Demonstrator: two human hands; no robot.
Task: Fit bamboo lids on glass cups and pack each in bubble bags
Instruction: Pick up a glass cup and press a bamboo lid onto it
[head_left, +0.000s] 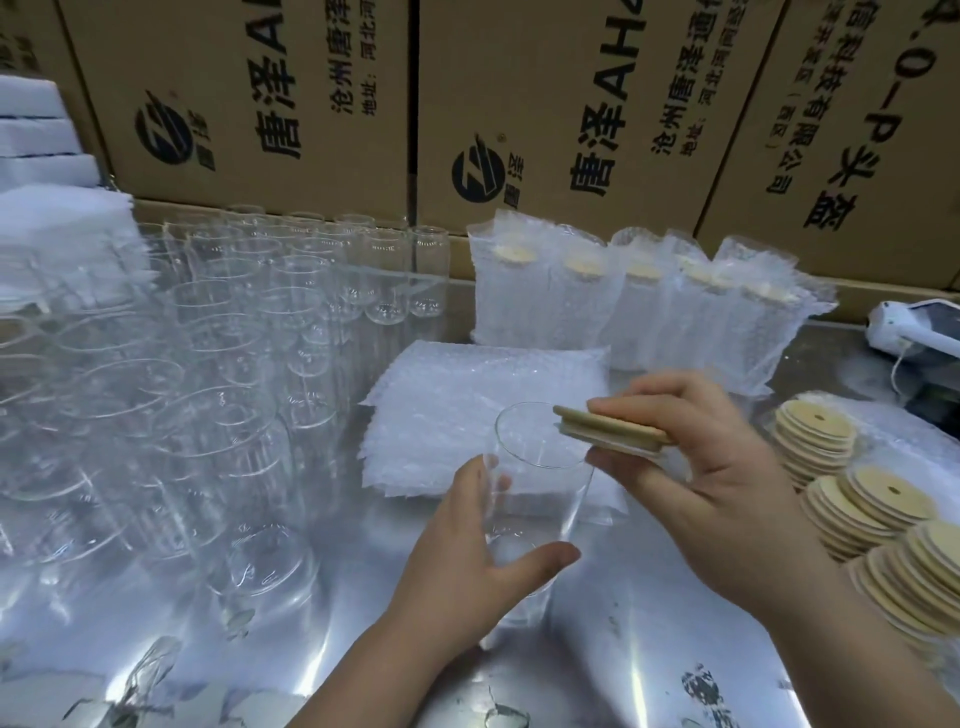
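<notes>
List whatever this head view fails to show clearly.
- Head view: bamboo lid seen edge-on; the right hand covers its faces, so any hole is hidden.
- Head view: glass cup lower wall partly hidden by left hand.
- Head view: white device cut off by right edge.
- Head view: empty glasses overlap and blur; uncountable.

packing station in a warehouse: printed cardboard cartons (249, 93) stacked behind a steel table (649, 613), which holds rows of glass cups (218, 332), bamboo lids (852, 499) and bubble bags (488, 410).
</notes>
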